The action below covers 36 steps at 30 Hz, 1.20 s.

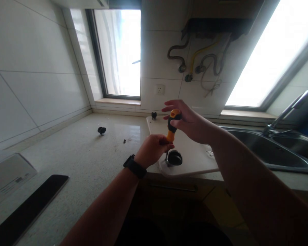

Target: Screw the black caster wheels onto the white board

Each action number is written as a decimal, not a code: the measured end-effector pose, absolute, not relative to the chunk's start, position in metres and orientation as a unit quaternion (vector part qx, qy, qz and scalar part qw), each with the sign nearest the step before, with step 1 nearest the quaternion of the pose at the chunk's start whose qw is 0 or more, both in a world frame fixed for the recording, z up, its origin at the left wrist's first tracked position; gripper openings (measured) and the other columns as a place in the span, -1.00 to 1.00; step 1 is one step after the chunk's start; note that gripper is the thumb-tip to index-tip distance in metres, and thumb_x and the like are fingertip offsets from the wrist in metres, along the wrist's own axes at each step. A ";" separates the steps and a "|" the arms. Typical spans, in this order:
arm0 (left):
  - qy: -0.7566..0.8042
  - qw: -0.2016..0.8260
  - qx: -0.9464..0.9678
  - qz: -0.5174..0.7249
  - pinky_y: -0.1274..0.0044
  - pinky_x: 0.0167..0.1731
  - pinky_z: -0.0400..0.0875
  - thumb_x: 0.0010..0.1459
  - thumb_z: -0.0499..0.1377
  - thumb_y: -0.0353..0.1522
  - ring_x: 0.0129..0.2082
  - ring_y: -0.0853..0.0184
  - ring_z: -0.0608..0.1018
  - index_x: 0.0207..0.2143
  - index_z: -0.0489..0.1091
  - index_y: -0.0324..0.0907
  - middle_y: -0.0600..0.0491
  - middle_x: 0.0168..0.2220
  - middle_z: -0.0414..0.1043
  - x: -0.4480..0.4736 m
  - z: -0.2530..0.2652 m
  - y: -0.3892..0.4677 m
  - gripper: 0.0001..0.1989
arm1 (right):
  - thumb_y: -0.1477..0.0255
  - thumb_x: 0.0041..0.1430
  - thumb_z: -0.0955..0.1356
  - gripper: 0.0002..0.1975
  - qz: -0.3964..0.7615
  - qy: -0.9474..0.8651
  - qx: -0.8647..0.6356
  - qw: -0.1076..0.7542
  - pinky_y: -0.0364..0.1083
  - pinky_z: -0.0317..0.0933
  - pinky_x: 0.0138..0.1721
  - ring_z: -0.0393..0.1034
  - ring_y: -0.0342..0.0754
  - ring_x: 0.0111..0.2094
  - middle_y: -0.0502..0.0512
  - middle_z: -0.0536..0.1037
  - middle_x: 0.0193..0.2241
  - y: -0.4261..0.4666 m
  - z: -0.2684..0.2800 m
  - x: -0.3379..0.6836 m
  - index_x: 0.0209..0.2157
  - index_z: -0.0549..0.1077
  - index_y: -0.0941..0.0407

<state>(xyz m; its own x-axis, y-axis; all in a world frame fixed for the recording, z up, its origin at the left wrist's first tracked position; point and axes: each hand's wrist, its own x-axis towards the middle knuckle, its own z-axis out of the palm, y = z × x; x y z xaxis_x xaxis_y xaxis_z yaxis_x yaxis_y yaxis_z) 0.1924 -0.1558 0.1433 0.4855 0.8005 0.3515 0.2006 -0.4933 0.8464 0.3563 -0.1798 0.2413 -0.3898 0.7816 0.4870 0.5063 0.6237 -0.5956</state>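
Observation:
An orange-and-black screwdriver (172, 123) stands nearly upright over a white board (192, 157). My right hand (188, 119) has its thumb against the handle, with some fingers stretched out beyond it. Lower down, my left hand (155, 147) pinches around the base of the screwdriver; the tip is hidden. Just in front of those fingers is a black caster wheel (175, 158) at the board's near left corner. Another caster (154, 115) sits at the far left corner. A loose caster (101, 130) lies on the countertop, with a few small dark pieces (124, 140) nearby.
A metal sink (256, 147) with a faucet (284, 112) is on the right. At the left lie a long dark flat object (33, 205) and a pale labelled box (12, 177). Behind are a tiled wall, a socket (160, 89) and hanging pipes (192, 61).

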 end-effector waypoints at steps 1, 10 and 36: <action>0.319 0.383 0.776 0.386 0.49 -0.35 0.38 0.17 0.31 -0.31 -0.44 0.36 0.55 -0.37 0.54 -0.24 0.05 -0.46 0.56 0.192 0.143 -0.155 -0.84 | 0.37 0.25 0.32 -0.60 0.218 -0.821 -0.374 0.373 0.07 0.39 -0.04 0.45 0.02 0.02 0.18 0.45 0.11 -0.181 0.244 0.358 0.12 0.29 0.01; 0.277 0.386 0.791 0.386 0.49 -0.31 0.41 0.21 0.29 -0.31 -0.36 0.34 0.58 -0.28 0.55 -0.21 0.03 -0.35 0.61 0.188 0.142 -0.153 -0.86 | 0.09 -0.02 0.53 -0.61 -0.002 -0.788 -0.486 0.379 -0.04 0.24 -0.40 0.38 -0.08 -0.45 0.00 0.55 -0.46 -0.180 0.250 0.349 -0.24 0.58 0.06; 0.293 0.416 0.760 0.405 0.46 -0.27 0.49 0.21 0.29 -0.33 -0.34 0.33 0.60 -0.22 0.57 -0.24 -0.02 -0.31 0.63 0.193 0.136 -0.150 -0.84 | 0.00 -0.20 0.57 -0.46 -0.058 -0.702 -0.579 0.410 0.05 0.30 -0.43 0.41 0.00 -0.49 0.08 0.57 -0.47 -0.176 0.248 0.352 -0.33 0.50 0.11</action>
